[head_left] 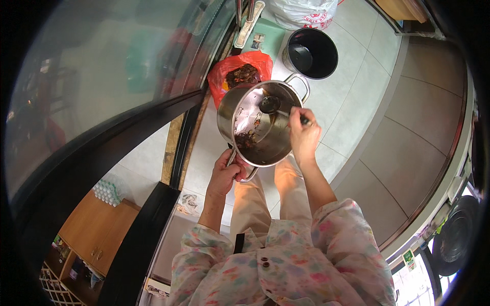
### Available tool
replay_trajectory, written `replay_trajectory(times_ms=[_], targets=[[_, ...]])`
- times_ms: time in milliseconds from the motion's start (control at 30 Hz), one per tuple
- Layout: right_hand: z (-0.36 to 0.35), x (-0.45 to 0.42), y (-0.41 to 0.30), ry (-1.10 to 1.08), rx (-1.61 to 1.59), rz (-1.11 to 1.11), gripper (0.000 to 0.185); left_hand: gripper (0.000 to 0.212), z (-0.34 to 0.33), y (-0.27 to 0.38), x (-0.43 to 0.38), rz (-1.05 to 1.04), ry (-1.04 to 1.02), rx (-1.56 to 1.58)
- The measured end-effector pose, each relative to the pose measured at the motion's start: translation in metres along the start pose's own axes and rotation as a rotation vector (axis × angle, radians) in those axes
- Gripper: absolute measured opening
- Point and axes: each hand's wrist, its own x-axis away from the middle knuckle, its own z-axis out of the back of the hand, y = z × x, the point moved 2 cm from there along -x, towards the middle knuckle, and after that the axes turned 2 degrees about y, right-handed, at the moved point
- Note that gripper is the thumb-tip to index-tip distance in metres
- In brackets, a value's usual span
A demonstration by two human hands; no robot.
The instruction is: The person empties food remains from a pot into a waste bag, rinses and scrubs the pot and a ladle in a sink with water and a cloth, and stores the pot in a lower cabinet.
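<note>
A two-handled stainless steel pot (283, 141) is tilted in front of me, its open mouth towards the camera. My left hand (226, 171) grips the pot's lower handle. In my right hand (305, 132) is the handle of a ladle (269, 104), whose dark bowl is inside the pot against the upper wall. Dark, wet food scraps (245, 140) cling to the pot's lower left inside. Just beyond the pot lies an open red plastic bag (264, 60) holding a dark clump of scraps (242, 75).
A black bin (320, 53) stands on the tiled floor beyond the pot, with a white plastic bag (298, 11) behind it. A pale green box (270, 36) is near the red bag. At left are a glass door (115, 57) and a wooden cabinet (95, 225).
</note>
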Motion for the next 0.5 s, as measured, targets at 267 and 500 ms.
replay_trajectory(times_ms=[267,500], targets=[[-0.003,0.001,-0.022,-0.477,-0.263,0.507,0.014,0.039,0.013,0.017,-0.003,0.052,-0.075,0.002],[0.031,0.020,-0.004,-1.046,-0.023,1.108,0.031,0.037,0.032,0.023,0.001,-0.003,-0.003,0.053]])
